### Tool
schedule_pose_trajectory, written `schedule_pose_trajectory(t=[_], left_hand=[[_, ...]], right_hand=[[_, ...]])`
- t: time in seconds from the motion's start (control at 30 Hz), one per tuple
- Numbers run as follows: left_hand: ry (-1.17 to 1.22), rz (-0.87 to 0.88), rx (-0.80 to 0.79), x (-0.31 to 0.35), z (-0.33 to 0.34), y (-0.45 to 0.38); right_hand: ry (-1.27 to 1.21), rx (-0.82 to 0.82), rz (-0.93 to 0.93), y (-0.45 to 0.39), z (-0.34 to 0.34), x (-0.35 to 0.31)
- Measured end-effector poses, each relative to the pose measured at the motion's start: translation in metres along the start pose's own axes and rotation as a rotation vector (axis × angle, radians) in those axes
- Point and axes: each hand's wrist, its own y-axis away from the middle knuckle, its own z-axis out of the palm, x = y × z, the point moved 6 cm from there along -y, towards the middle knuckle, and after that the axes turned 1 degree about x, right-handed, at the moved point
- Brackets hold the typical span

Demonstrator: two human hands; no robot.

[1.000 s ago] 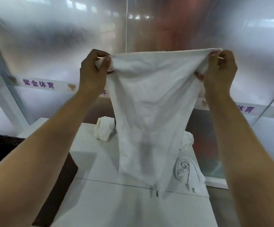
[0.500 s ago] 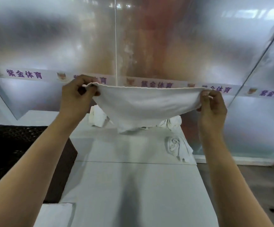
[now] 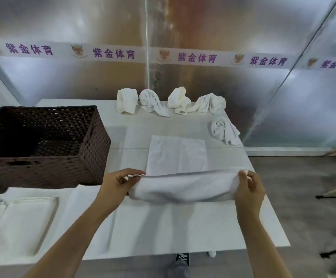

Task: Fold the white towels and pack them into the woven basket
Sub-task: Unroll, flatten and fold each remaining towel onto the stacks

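Left hand (image 3: 117,182) and right hand (image 3: 248,187) each pinch a near corner of the towel (image 3: 180,173), far half flat on the table (image 3: 183,227) right of the basket (image 3: 42,145); uneven pulling likely skews the fold.

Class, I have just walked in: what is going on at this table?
A person is folding a white towel on the white table, the left hand and right hand each pinching a near corner. Five crumpled towels wait at the far edge. The woven basket on the left looks empty.
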Motion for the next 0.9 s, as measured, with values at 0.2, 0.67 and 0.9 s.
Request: schedule_pose_trajectory(t=[0.2,0.67,0.9], left_hand=[[0.040,-0.138,-0.025,-0.034,0.002,0.048],[0.016,-0.329,0.213,-0.077,0.018,-0.033],[-0.133,-0.317,0.269,-0.099,0.038,-0.117]], right_hand=[[0.076,0.041,0.119,0.041,-0.027,0.039],[0.160,-0.104,0.220,-0.034,0.023,0.066],[0.200,-0.141,0.247,-0.106,0.071,0.096]])
